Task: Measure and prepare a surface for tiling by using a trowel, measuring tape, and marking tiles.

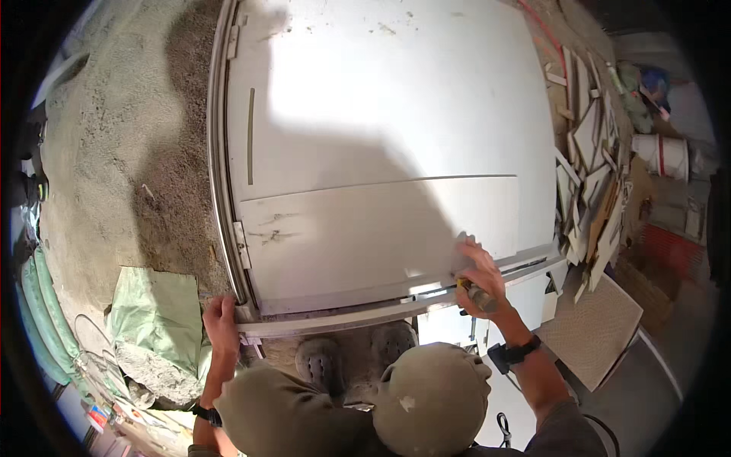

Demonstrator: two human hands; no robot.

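A long pale rail [343,321] runs crosswise along the near edge of a large white panel [335,145]. At the rail's left end my left hand [221,326] is closed, its fingertips on the corner. My right hand [485,282] is wrapped round a short rounded handle [481,298] with a yellow part, above the right half of the rail. The fingers of that hand hide most of the tool. Just beyond the rail, a narrower white panel [365,228] lies on the large one.
A shiny metal bar [215,152] borders the panels on the left. Broken white offcuts [586,145] are heaped at the right, with a textured tile [590,327] nearer me. A green sack [156,308] lies at lower left, near my left forearm. White buckets [661,156] stand far right.
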